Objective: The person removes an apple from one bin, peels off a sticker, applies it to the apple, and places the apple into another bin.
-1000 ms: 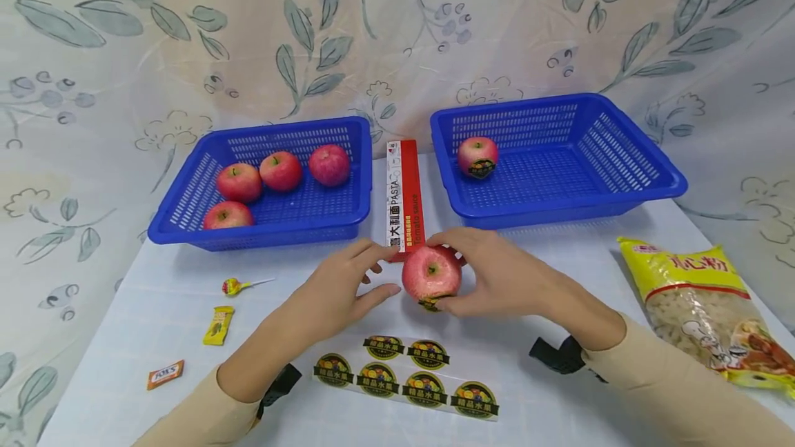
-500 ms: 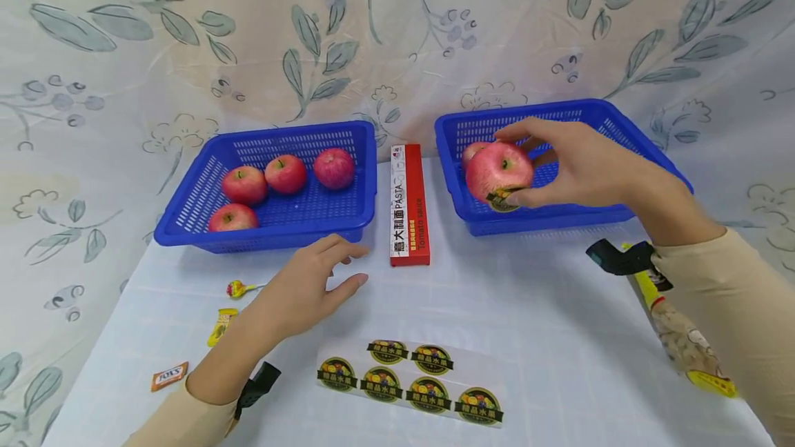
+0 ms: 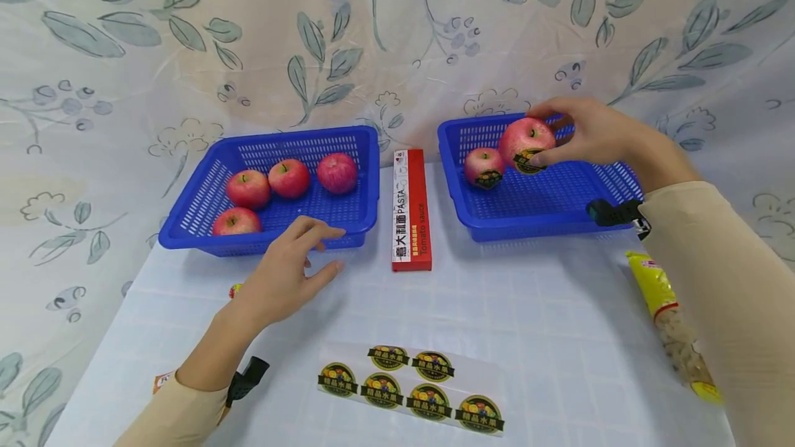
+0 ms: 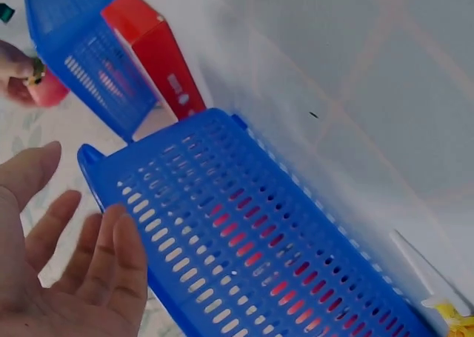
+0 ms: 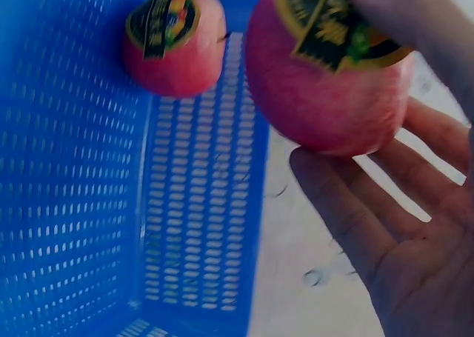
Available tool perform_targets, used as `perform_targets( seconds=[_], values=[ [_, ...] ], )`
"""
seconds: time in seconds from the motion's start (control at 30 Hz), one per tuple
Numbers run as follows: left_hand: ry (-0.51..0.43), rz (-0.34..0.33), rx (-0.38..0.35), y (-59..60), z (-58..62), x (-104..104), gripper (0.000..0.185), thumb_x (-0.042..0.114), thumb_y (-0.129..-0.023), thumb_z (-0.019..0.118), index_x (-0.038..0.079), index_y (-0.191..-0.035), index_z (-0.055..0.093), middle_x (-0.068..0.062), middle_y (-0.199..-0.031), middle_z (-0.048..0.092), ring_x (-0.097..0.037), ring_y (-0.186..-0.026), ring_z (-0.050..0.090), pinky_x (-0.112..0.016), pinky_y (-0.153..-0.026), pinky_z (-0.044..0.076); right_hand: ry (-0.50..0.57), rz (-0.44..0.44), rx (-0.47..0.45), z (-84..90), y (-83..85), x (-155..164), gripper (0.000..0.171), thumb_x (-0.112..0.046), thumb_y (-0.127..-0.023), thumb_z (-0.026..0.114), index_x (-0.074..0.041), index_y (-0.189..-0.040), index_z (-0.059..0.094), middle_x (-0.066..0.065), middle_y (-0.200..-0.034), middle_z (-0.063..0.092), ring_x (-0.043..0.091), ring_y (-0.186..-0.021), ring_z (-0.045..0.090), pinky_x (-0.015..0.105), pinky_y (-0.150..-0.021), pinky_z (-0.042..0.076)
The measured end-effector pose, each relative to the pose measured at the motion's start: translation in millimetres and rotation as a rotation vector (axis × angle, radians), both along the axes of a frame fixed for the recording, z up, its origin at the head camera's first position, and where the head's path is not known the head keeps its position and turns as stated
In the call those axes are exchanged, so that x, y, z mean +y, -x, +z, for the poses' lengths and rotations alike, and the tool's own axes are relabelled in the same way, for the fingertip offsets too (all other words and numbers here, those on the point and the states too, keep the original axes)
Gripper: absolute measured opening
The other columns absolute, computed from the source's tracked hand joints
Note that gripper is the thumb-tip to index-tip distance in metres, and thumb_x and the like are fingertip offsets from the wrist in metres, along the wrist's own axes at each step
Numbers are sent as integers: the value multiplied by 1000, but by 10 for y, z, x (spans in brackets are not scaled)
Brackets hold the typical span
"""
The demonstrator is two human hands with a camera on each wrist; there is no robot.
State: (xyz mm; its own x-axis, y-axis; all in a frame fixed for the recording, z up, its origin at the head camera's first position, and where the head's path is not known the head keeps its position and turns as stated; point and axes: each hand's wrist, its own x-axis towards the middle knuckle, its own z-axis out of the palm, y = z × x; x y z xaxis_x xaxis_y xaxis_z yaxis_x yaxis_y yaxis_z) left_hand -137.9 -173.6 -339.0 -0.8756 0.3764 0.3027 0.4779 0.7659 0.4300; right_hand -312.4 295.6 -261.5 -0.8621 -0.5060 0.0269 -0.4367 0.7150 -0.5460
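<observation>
stickered apple [image 3: 526, 143] in right hand [image 3: 590, 133] grip

Lay bare across most of the right basket [image 3: 611, 178], blocked only at its left end by a stickered apple [image 3: 484, 167]. Stood open between the two baskets except for a pasta box [image 3: 410, 210]. Narrowed near the desk's front edge by a sticker sheet [image 3: 410, 386].
</observation>
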Motion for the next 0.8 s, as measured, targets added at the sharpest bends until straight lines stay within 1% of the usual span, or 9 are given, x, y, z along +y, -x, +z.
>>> perform_targets(
  seconds=[0.07, 0.13, 0.23, 0.33, 0.4, 0.5, 0.63, 0.7, 0.8],
  values=[
    [8, 28, 14, 21, -1, 13, 42, 16, -92, 78, 10, -132, 66, -7, -127, 59, -19, -98, 60, -36, -77, 57, -49, -19, -30, -34, 104, 20, 81, -29, -84, 87, -2, -149, 47, 21, -145, 52, 47, -129, 51, 48, -101, 53],
    [26, 69, 31, 43, 3, 27, 40, 17, -93, 77, 9, -131, 67, -9, -128, 61, -21, -96, 63, -39, -77, 58, -88, -34, -71, -71, 201, 31, 81, -32, -85, 87, -3, -149, 46, 21, -146, 50, 48, -131, 50, 62, -104, 46],
    [59, 135, 53, 68, 6, 39, 34, 20, -94, 75, 10, -127, 69, -8, -121, 67, -23, -91, 67, -43, -75, 60, -112, -39, -135, -126, 320, 42, 79, -32, -86, 86, -1, -147, 47, 23, -146, 50, 48, -130, 51, 63, -106, 43],
    [81, 178, 63, 89, 10, 41, 29, 23, -95, 74, 12, -122, 72, -8, -115, 70, -24, -87, 68, -44, -70, 59, -151, -54, -185, -178, 404, 58, 82, -33, -86, 85, 3, -147, 44, 26, -146, 49, 48, -129, 51, 65, -107, 41],
    [84, 201, 62, 101, 16, 32, 27, 24, -95, 75, 12, -120, 73, -8, -112, 70, -24, -84, 66, -42, -68, 57, -175, -69, -218, -211, 450, 68, 85, -34, -87, 84, 5, -149, 41, 29, -148, 46, 49, -131, 48, 66, -108, 38],
    [78, 243, 54, 107, 34, -3, 26, 26, -95, 75, 12, -117, 74, -10, -112, 69, -23, -81, 62, -40, -65, 53, -222, -92, -261, -263, 508, 95, 90, -34, -88, 83, 7, -151, 35, 33, -153, 38, 51, -138, 38, 68, -112, 31],
    [50, 293, 48, 104, 53, -120, 26, 27, -94, 76, 9, -114, 75, -12, -108, 63, -23, -80, 58, -37, -63, 48, -260, -119, -286, -364, 562, 135, 87, -31, -89, 81, 9, -150, 33, 36, -152, 35, 53, -139, 33, 70, -113, 29],
    [27, 310, 52, 107, 56, -204, 25, 25, -95, 75, 7, -112, 75, -13, -101, 60, -23, -78, 55, -36, -63, 45, -258, -130, -295, -429, 573, 154, 86, -31, -88, 81, 9, -148, 34, 36, -150, 36, 54, -138, 34, 71, -112, 29],
    [-9, 339, 73, 116, 67, -365, 24, 24, -96, 74, 4, -109, 74, -13, -94, 58, -24, -78, 54, -37, -66, 44, -238, -146, -324, -502, 586, 154, 86, -32, -88, 82, 7, -148, 34, 35, -151, 35, 54, -139, 32, 71, -113, 27]
  ],
)
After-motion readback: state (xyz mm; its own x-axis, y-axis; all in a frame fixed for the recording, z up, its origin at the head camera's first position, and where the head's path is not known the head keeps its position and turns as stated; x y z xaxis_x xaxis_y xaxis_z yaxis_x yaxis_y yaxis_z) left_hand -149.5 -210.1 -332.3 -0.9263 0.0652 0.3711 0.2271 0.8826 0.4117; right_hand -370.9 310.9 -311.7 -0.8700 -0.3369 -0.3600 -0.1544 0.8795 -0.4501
